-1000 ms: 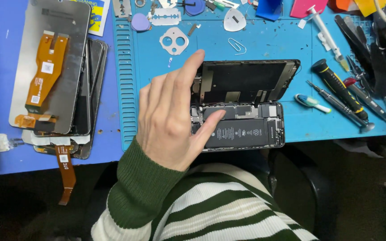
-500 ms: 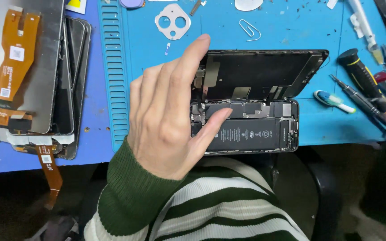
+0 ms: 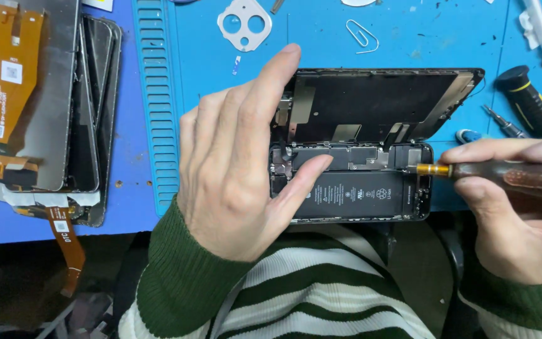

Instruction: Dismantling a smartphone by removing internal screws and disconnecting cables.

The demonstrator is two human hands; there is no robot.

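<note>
Blue work mat is spread on the table; an opened phone lies on its near edge, the screen panel folded back and propped up. The left hand is laid over the phone's left end, fingers loose, index against the panel's edge, thumb on the battery. A brown-handled screwdriver is gripped in the right hand, tip at the phone's right end. Spare screens are stacked well to the left.
</note>
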